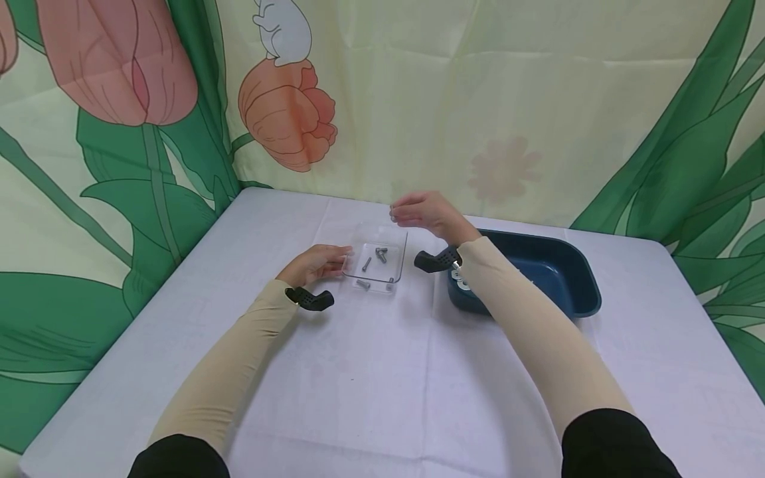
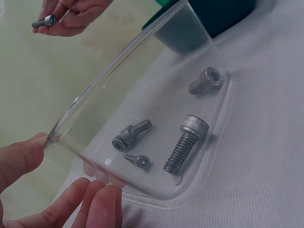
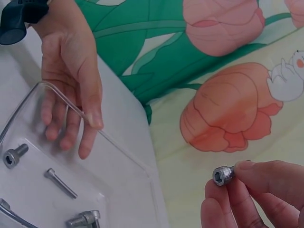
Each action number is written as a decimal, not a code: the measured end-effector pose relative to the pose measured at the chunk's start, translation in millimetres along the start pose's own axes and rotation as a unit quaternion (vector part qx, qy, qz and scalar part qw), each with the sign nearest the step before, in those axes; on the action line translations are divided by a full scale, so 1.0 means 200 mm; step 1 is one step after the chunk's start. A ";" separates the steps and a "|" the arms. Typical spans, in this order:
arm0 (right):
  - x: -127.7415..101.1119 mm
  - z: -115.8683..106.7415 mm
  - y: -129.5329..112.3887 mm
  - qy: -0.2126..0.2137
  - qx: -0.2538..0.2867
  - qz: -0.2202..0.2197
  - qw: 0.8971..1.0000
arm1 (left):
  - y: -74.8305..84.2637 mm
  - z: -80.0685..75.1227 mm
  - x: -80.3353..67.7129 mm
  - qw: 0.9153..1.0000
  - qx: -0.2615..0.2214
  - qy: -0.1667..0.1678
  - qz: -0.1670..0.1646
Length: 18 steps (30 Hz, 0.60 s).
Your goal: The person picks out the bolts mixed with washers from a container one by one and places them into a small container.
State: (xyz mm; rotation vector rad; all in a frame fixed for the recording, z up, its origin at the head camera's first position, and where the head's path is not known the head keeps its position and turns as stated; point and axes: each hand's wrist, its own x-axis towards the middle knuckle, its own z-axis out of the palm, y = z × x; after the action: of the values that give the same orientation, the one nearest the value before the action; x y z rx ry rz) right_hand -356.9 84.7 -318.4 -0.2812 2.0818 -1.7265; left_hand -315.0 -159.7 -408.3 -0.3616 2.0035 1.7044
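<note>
A clear plastic box (image 1: 375, 280) stands on the table with several metal socket-head screws inside, among them a thick threaded one (image 2: 183, 147) and a thin one (image 3: 61, 183). At the box's left side, my left hand (image 1: 318, 263) holds it, the thumb (image 2: 21, 161) at the rim and the other fingers lower along the outer wall. My right hand (image 1: 433, 216) is raised above and behind the box's right side. Between its thumb and fingertips it pinches a short socket-head screw (image 3: 222, 176), apart from the box.
A dark blue basin (image 1: 588, 295) stands to the right of the box, partly behind my right forearm. Small pale round items (image 1: 460, 279) show at its left end. A printed curtain (image 1: 412, 99) hangs behind the white-covered table (image 1: 370, 398).
</note>
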 end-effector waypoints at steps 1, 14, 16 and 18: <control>0.00 0.00 0.00 0.000 0.000 0.000 1.000 | 0.00 0.00 0.00 1.000 -0.001 0.000 -0.001; 0.03 0.04 0.01 0.005 -0.023 0.013 1.000 | 0.01 0.01 -0.02 1.000 -0.010 0.003 -0.014; 0.04 0.05 0.01 0.012 -0.022 0.016 1.000 | 0.02 0.01 -0.01 1.000 -0.009 0.003 -0.017; 0.05 0.05 0.02 0.018 -0.018 0.017 1.000 | 0.02 0.01 -0.01 1.000 -0.006 0.003 -0.018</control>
State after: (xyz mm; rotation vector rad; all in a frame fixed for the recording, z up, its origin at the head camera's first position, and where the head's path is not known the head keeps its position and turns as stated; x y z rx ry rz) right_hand -360.6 72.2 -325.8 -0.2260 2.1314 -1.6877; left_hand -314.9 -157.4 -405.0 -0.4060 1.9793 1.6958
